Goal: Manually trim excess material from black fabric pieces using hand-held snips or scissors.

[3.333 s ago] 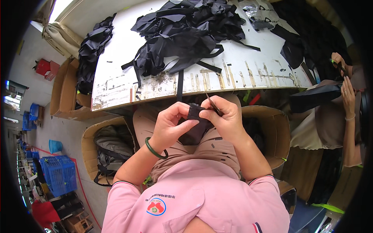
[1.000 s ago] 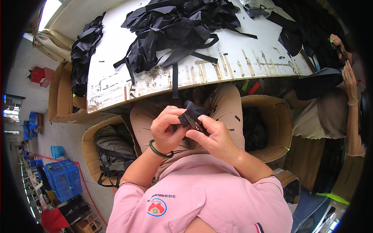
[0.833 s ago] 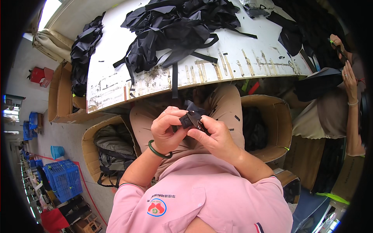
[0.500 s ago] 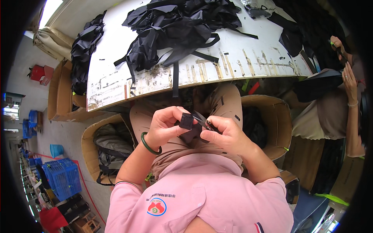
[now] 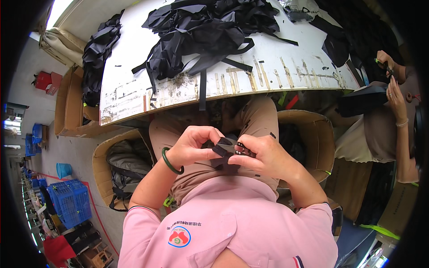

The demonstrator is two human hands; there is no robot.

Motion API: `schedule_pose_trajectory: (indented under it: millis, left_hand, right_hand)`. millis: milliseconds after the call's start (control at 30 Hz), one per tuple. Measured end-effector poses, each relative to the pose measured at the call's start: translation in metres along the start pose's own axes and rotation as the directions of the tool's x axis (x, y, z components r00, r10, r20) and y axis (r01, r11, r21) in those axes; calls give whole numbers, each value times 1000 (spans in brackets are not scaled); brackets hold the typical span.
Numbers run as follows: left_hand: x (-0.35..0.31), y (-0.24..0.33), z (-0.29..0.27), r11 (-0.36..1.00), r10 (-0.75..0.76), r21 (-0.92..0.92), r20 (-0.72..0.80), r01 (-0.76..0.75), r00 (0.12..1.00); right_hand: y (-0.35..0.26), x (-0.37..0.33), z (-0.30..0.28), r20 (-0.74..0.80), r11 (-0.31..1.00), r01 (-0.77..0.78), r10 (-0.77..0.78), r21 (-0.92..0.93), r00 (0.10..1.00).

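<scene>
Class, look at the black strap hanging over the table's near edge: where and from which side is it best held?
Probably pinch the strap by its lower end, coming from the person's side: it is flat and narrow, and that end hangs past the table, seemingly free for finger and thumb. The left hand looks nearer, though it holds a black piece.

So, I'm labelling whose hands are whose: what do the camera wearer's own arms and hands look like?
Short pink sleeves with thin dark-and-light trim at the cuffs cover the upper arms. A smooth, round green bangle circles the wrist of the left hand; the right hand shows no wristwear. Neither hand is gloved.
</scene>
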State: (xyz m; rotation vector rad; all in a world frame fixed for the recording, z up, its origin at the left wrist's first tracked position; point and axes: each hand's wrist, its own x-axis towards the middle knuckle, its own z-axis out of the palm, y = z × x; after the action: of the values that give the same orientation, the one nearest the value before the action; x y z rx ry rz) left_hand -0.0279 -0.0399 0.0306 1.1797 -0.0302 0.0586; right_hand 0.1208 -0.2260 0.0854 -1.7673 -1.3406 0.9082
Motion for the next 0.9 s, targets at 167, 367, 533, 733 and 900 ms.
schedule_pose_trajectory:
  millis: [167, 367, 533, 733, 900]
  left_hand:
    - [1, 3, 2, 999, -12, 33, 15, 12, 1000]
    - [4, 10, -5, 985, 37, 162, 125, -57, 991]
    - [8, 14, -14, 970, -181, -102, 307, 221, 934]
    - [17, 10, -24, 904, -284, -151, 488, 400, 826]
    - [22, 8, -21, 836, -358, -164, 557, 523, 749]
  right_hand:
    - [4, 0, 0, 46, 999, -4, 2, 42, 999]
    - [9, -5, -2, 107, 986, -78, 62, 147, 992]
    - [4, -6, -13, 200, 992, -37, 12, 123, 980]
    - [3, -5, -13, 256, 999, 52, -54, 15, 965]
    - [2, -1, -11, 279, 990, 126, -102, -69, 955]
